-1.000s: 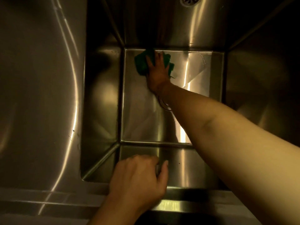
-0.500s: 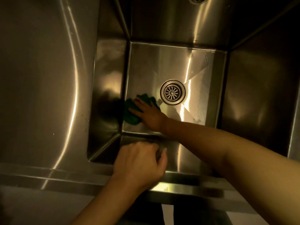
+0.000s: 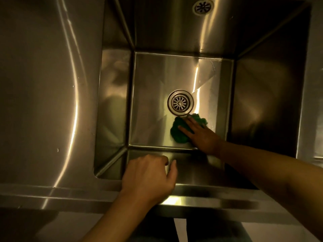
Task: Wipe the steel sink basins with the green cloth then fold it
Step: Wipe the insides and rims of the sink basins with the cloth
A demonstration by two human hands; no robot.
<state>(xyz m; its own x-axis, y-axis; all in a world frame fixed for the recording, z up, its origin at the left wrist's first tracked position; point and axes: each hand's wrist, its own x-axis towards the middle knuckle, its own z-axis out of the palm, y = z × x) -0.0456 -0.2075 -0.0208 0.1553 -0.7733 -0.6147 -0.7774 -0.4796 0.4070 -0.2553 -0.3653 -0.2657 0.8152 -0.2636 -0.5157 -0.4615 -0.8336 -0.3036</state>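
Your right hand [image 3: 203, 135] presses flat on the green cloth [image 3: 180, 132], fingers spread wide over it, not clamped around it. The cloth lies bunched on the floor of the steel sink basin [image 3: 150, 95], near and right of the round drain [image 3: 180, 102], its far edge just touching the drain's rim. Your left hand [image 3: 148, 175] rests on the basin's near rim, its grip curled loosely together and holding nothing. A smaller overflow grille [image 3: 202, 6] sits high on the far wall. The counter [image 3: 43, 102] stretches away to the left.
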